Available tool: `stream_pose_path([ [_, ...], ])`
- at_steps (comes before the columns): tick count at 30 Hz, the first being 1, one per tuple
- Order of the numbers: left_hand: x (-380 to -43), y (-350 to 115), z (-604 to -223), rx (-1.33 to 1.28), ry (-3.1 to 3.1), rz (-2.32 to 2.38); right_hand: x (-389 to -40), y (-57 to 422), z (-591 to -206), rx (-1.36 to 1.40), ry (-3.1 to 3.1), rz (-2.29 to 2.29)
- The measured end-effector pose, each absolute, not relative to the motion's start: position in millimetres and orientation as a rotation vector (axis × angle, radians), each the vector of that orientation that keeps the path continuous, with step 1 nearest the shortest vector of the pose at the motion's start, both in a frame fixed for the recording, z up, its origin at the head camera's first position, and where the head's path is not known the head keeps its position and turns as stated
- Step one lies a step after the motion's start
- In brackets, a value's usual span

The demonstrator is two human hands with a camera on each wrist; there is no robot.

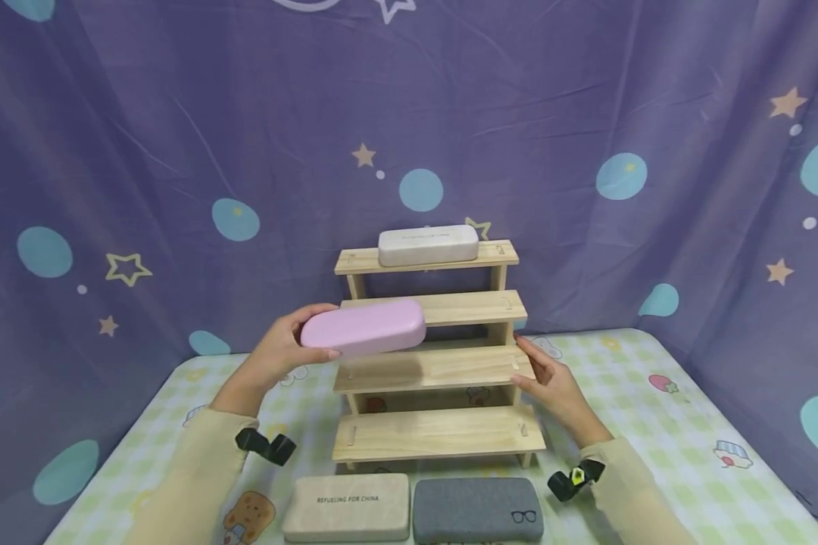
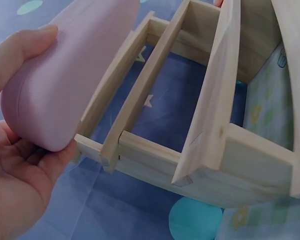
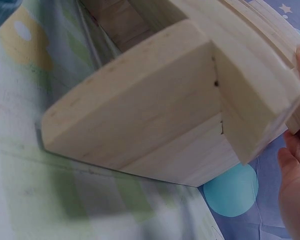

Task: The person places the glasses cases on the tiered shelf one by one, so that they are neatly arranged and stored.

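Note:
A pink glasses case [image 1: 364,327] is in my left hand [image 1: 281,347], gripped by its left end with the thumb on one side and the fingers on the other. It hangs tilted in front of the second and third tiers of a four-tier wooden step shelf [image 1: 439,433]. My right hand [image 1: 555,386] holds the right end of the shelf's second-lowest board, thumb at its front and fingers further back. In the right wrist view the fingers [image 3: 296,147] curl at the board's end. A white glasses case [image 1: 428,246] lies on the top tier.
In front of the shelf, a beige glasses case [image 1: 346,509] with lettering lies beside a grey glasses case [image 1: 477,511] with a glasses print. A green checked cloth [image 1: 654,424] covers the table. Behind hangs a purple curtain [image 1: 518,113] with stars and blue dots.

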State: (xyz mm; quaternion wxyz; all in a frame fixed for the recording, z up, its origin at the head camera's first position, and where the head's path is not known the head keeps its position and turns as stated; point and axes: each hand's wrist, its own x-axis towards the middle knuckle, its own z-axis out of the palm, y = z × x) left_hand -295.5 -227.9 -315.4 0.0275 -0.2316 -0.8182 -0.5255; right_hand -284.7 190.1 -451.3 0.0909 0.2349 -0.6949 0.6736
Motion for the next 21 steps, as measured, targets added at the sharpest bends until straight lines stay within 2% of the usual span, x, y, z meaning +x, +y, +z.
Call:
stream_pose_path([
  [10,-334,-202,-307,-0.706,-2.538,-1.647,-285,193,-451,0.682,-2.061,2.001],
  [21,-349,-172,-304,-0.719,-2.542,-1.712,-286,190,-452,0.703,-2.056,2.021],
])
